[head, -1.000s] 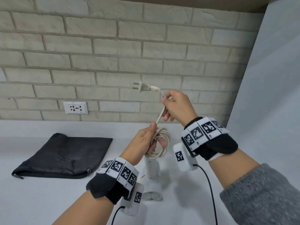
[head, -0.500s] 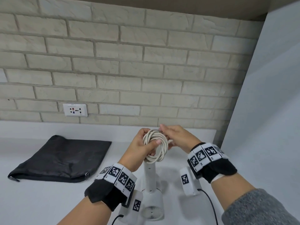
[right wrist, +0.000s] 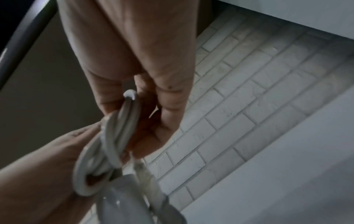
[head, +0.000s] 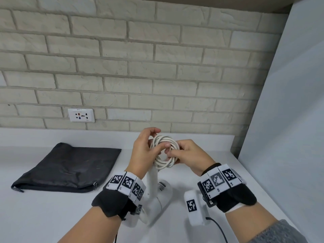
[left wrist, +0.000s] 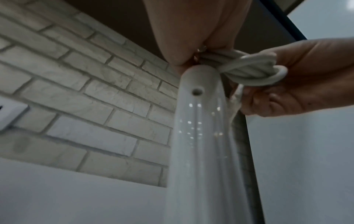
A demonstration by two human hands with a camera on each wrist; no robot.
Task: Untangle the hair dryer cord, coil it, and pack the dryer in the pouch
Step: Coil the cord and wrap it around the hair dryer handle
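From my head camera the white counter [head: 43, 216] fills the lower view, and the black pouch [head: 70, 168] lies flat on it at about nine o'clock from my hands, well apart, its zippered mouth along the near edge toward me. That bearing is what the packing move turns on, I judge: the pouch lies leftward, so my left hand [head: 142, 151] is the nearer one to open it. The white hair dryer [head: 154, 199] stands with its handle running up toward twelve o'clock and its head down at six, by the counter, though whether it rests there I cannot tell. At the handle's top sits the coiled cord [head: 164, 151], gathered into a round bundle of several loops. My left hand curls round the coil's left side, thumb across the loops; my right hand [head: 189, 156] pinches the right side with curled fingers. The left wrist camera shows what the head view hides: the handle [left wrist: 201, 136] seen from below, with a small hole near its top. The right wrist view shows the cord loops [right wrist: 107, 144] crossing between both hands.
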